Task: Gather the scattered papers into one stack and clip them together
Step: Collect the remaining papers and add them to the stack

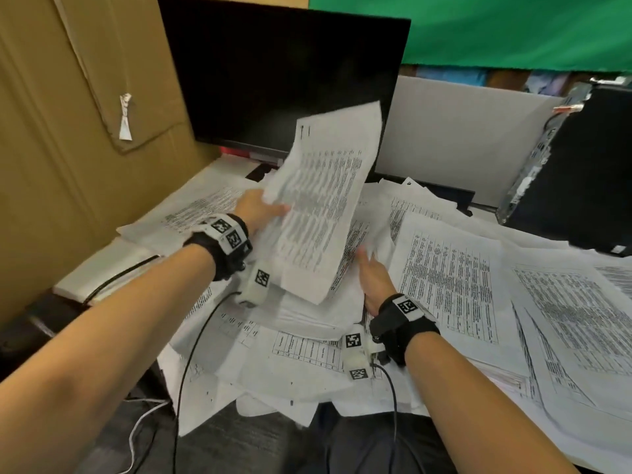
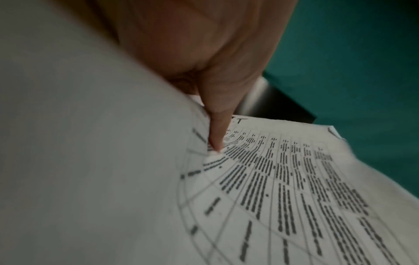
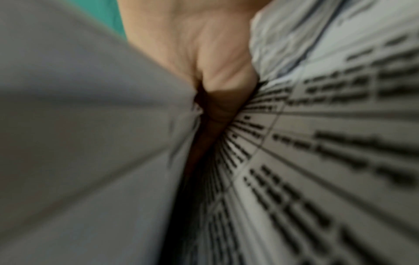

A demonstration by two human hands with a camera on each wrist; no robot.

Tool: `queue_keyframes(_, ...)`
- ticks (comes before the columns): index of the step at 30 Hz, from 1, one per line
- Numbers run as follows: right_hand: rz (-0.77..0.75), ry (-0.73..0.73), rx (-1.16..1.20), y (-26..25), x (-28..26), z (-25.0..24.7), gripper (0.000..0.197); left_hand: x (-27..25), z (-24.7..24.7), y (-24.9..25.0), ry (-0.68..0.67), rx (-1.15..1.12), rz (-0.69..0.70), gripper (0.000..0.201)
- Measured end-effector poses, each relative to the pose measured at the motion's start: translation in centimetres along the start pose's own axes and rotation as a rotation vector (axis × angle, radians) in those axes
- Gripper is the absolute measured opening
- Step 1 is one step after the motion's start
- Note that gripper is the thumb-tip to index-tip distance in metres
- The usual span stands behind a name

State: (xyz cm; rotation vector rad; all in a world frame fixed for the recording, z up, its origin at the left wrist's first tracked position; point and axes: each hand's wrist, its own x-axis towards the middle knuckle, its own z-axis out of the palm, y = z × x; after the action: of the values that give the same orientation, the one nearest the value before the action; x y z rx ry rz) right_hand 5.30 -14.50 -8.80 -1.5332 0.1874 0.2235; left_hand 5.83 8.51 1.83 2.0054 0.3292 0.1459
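Left hand (image 1: 260, 208): pinches a lifted sheaf (image 1: 325, 206), thumb on top, at 12 o'clock over the heap.
Right hand (image 1: 374, 278): slid between sheets at 3 o'clock; finger posture hidden, cannot tell.
Loose papers (image 1: 448, 278): spread across the desk, 9 through 4 o'clock.
Technique: likely best to square edges before adding more.
Count: two hands, one monitor (image 1: 273, 77); sheets uncountable; no clip visible.

Dark monitor (image 1: 280, 80), cardboard (image 1: 68, 114), green cloth (image 1: 513, 29), possibly computer case (image 1: 578, 172).

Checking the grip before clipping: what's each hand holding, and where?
Left hand pinches the raised sheaf of papers at its left edge. Right hand: cannot tell, fingers hidden.
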Motion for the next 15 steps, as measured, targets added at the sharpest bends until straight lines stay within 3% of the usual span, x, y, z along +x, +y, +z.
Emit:
queue_keyframes(2, 0.057, -0.021, 0.113, 0.8, 1.2, -0.3, 0.123, -0.1, 1.4, -1.6, -0.064, 0.222, -0.066, 0.069)
queue_keyframes(4, 0.076, -0.045, 0.200, 0.5, 1.2, -0.4, 0.122, -0.2, 2.2, -3.1, -0.133, 0.441, -0.071, 0.079)
queue_keyframes(7, -0.019, -0.093, 0.161, -0.5, -0.2, -0.2, 0.084, -0.5, 2.5, -3.7, -0.222, 0.557, -0.046, 0.082)
queue_keyframes(9, -0.048, -0.105, 0.096, -0.3, -0.3, -0.2, 0.063, -0.7, 1.8, -3.4, -0.279, 0.517, -0.080, 0.084)
queue_keyframes(10, -0.052, -0.094, 0.059, 0.1, 0.1, -0.3, 0.056, -0.6, 1.0, -3.5, -0.241, 0.451, -0.083, 0.081)
queue_keyframes(12, -0.046, -0.080, 0.020, 0.6, 0.6, -0.5, 0.047, -0.4, -1.5, -4.3, 0.033, 0.168, -0.135, 0.077)
queue_keyframes(15, -0.042, -0.084, 0.022, 0.7, 0.9, -0.6, 0.045, -0.6, -6.1, -6.9, 0.654, -0.051, -0.374, 0.074)
